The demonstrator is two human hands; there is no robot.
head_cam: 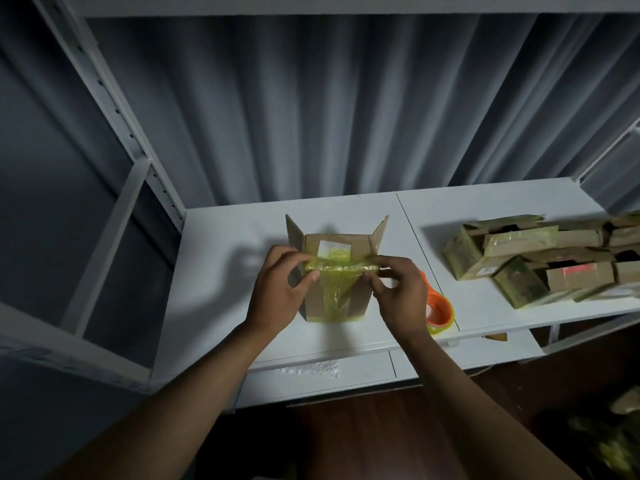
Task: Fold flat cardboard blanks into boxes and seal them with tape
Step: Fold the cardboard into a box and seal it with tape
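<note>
Box (334,289), mid-shelf (225,271), yellow tape (337,266) across its near edge, is pinched at both ends by left hand (280,296) and right hand (398,296), set apart; risk noted: tape may be creased or lifted if unevenly pressed, far flaps being left unsealed

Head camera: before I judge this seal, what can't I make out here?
- Tape dispenser: mostly hidden behind the right hand.
- Box side walls: covered by the left hand and right hand.
- Pile of boxes: cut off by the right edge.
- Floor items, bottom right: blurred.
</note>
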